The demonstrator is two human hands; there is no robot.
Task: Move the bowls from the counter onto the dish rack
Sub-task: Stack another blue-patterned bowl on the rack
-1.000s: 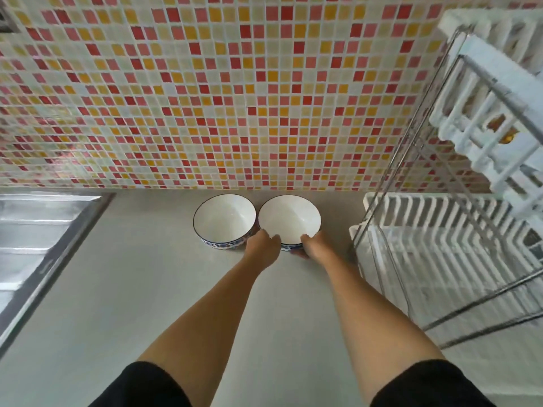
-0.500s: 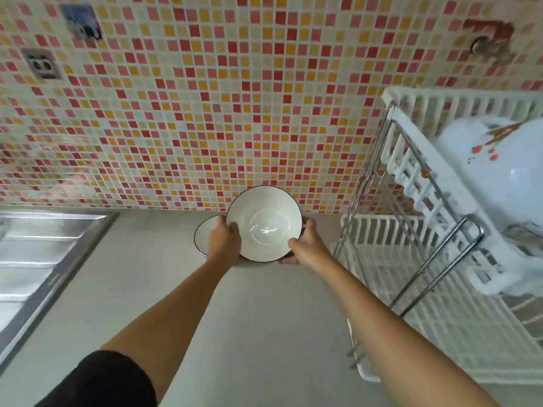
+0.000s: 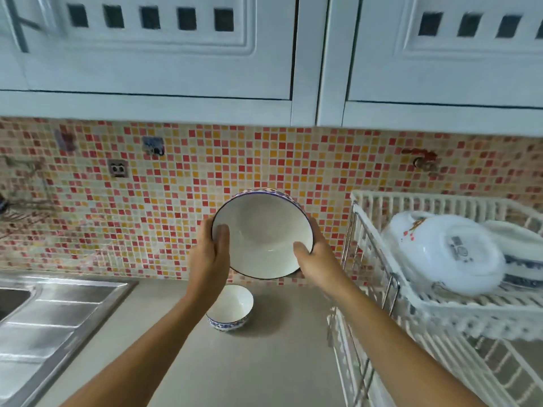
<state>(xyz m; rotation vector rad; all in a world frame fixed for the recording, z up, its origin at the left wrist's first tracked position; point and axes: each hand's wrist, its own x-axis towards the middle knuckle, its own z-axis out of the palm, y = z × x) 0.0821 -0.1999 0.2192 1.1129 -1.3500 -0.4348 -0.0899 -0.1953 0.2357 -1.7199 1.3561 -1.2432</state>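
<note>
A white bowl with a blue patterned outside (image 3: 261, 233) is up in the air in front of the tiled wall, tilted with its inside facing me. My left hand (image 3: 209, 257) grips its left rim and my right hand (image 3: 316, 259) grips its right rim. A second, similar bowl (image 3: 232, 306) stands upright on the grey counter below, partly hidden by my left forearm. The white two-tier dish rack (image 3: 411, 292) stands to the right, apart from the held bowl.
On the rack's upper tier lie a large white dish (image 3: 443, 254) and a blue-patterned bowl (image 3: 523, 259). A steel sink (image 3: 44, 315) is at the left. White wall cupboards (image 3: 176, 69) hang overhead. A tap fitting (image 3: 423, 163) sticks out of the wall.
Both hands took the right-hand bowl off the counter and raised it, tilting it toward me. The view has swung upward, showing the cupboards. The other bowl stays on the counter.
</note>
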